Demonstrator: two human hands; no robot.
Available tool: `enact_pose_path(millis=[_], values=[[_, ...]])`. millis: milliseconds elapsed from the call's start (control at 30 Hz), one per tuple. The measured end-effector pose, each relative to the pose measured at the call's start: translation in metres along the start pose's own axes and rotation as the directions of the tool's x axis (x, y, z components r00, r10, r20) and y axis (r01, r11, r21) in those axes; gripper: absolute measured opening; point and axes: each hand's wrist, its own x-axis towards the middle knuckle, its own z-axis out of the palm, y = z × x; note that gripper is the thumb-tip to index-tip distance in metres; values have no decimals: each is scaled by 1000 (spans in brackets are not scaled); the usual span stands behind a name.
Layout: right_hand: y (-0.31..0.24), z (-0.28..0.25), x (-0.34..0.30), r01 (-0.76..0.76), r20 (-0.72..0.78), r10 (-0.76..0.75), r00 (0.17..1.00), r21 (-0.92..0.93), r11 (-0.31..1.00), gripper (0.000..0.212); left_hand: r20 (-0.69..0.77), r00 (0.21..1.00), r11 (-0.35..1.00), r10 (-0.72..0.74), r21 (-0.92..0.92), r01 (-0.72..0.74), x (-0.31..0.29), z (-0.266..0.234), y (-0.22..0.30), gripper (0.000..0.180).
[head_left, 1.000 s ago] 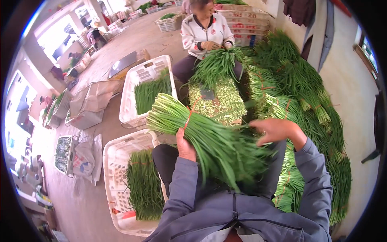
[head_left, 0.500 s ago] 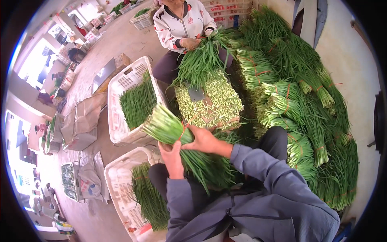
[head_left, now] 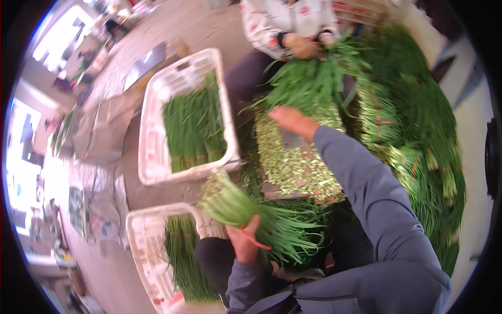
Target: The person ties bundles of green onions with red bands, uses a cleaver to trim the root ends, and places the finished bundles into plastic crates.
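Observation:
My left hand [head_left: 244, 239] is wrapped round a bunch of green chives [head_left: 228, 201]. Its pale cut ends point up and left, and the leaves fan out to the right. A loose red tie [head_left: 256, 240] hangs by my fingers. My right arm is stretched forward, and my right hand [head_left: 294, 121] is over the cutting board [head_left: 280, 191], at a flat grey metal blade [head_left: 294, 140]. Blur hides whether its fingers grip anything. Chopped pale stem ends [head_left: 282, 170] cover much of the board.
A person [head_left: 300, 47] opposite holds loose chives [head_left: 308, 78] over the board's far side. Two white plastic crates [head_left: 149, 152] with chives stand at left. Tied bundles [head_left: 384, 115] are piled along the right, beside the wall.
My right hand has left the bunch and reached forward to the blade. The left hand keeps the bunch, now lower. The red tie has come loose, and the view has shifted.

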Motion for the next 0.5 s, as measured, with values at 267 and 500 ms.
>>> enact_pose_path(millis=[267, 500], values=[[141, 74, 10, -170, 124, 220, 968, -323, 931, 39, 151, 988, 984, 20, -179, 7, 10, 19, -28, 86], [74, 28, -6, -26, 38, 41, 998, -333, 942, 24, 55, 995, 984, 84, -163, -74, 5, 8, -16, 89]])
